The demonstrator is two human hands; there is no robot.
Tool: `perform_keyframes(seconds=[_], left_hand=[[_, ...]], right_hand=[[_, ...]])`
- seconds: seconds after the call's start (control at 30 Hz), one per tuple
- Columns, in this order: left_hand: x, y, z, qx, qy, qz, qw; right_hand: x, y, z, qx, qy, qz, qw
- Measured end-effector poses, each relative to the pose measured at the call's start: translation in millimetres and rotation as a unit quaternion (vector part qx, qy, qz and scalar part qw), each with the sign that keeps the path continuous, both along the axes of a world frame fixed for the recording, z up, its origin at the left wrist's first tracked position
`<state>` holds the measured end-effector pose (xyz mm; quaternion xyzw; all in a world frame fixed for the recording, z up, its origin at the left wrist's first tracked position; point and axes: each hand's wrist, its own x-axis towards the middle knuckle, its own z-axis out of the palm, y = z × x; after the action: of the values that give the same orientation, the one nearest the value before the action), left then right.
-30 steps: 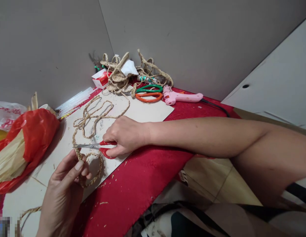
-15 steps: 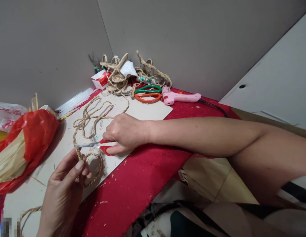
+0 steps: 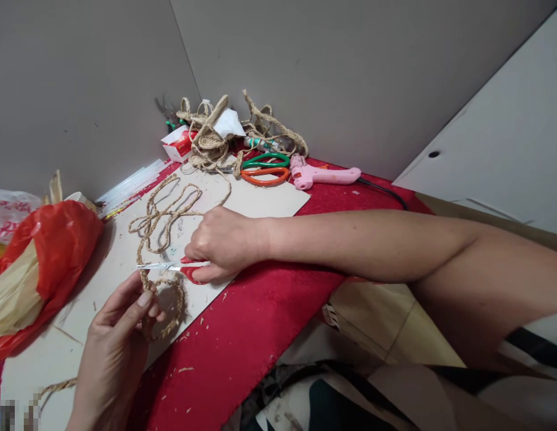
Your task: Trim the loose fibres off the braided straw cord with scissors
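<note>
My left hand (image 3: 119,329) pinches a braided straw cord (image 3: 146,242) between thumb and fingers. My right hand (image 3: 224,242) grips a pair of scissors with red handles (image 3: 188,272). Their blades lie across the cord just above my left fingertips and look nearly closed on it; whether the cord is cut through I cannot tell. Below the blades the cord curls into a loop beside my left hand. Beyond them it runs in loose loops over a white board (image 3: 269,206). Another length of cord shows at the lower left, by my left wrist.
A red plastic bag (image 3: 67,245) with pale dried husks stands at the left. At the back are a tangle of braided cord (image 3: 211,143), scissors with green and orange handles (image 3: 265,167), a red-and-white box (image 3: 177,143), clear sticks (image 3: 135,182) and a pink corded glue gun (image 3: 326,175).
The scissor blades have come closer together across the cord. The whole view has shifted slightly; both hands keep their hold.
</note>
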<state>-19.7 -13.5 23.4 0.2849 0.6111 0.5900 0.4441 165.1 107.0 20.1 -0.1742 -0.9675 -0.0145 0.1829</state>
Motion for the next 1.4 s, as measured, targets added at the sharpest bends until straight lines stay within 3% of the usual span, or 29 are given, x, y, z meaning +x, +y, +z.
perform_keyframes(seconds=[0.3, 0.63, 0.8, 1.03, 1.17, 1.4], left_hand=[[-3, 2, -4.2, -0.001, 0.002, -0.004, 1.000], [-4, 2, 1.2, 0.011, 0.003, 0.004, 1.000], [-9, 4, 1.3, 0.023, -0.005, 0.022, 0.999], [-11, 4, 1.2, 0.020, -0.022, 0.031, 0.999], [-10, 3, 0.3, 0.009, -0.021, 0.032, 0.999], [-9, 4, -2.1, -0.006, -0.021, 0.036, 0.999]], right_hand=[[2, -3, 4.8, -0.019, 0.005, 0.005, 1.000], [4, 3, 5.5, -0.057, 0.035, -0.008, 0.998], [6, 5, 4.5, -0.064, 0.089, -0.012, 0.994], [4, 5, -3.1, 0.011, 0.069, 0.049, 0.996], [2, 4, -3.3, 0.054, 0.044, 0.032, 0.997], [-2, 1, -4.9, 0.048, 0.026, 0.016, 0.998]])
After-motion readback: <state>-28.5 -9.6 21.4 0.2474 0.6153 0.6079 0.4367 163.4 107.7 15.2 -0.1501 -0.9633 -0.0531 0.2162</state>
